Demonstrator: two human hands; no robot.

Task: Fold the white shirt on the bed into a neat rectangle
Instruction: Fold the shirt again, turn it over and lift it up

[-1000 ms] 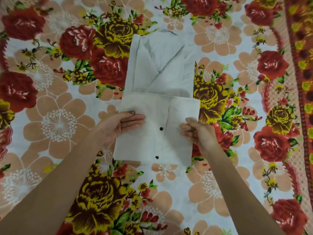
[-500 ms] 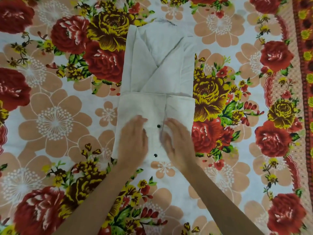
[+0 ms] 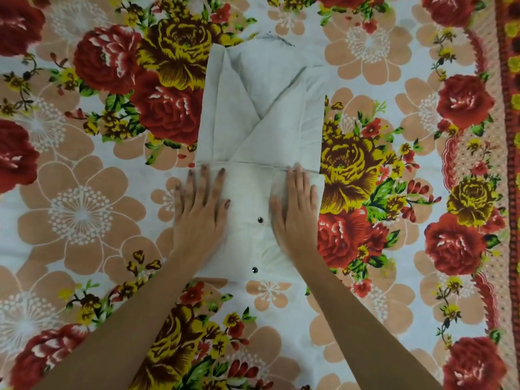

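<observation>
White shirt (image 3: 261,114) under flat, spread fingers (image 3: 204,184)

i count one white shirt (image 3: 261,114) on one floral bedsheet (image 3: 84,215), two dark buttons (image 3: 260,220) showing on it, and my two hands: left hand (image 3: 201,218), right hand (image 3: 295,212).

Even soft light, faint shadows, blurred fingertips (image 3: 206,171)

Nothing here can be read: no words, labels, brands or numbers on the shirt (image 3: 261,114) or the floral bedsheet (image 3: 394,291).
</observation>
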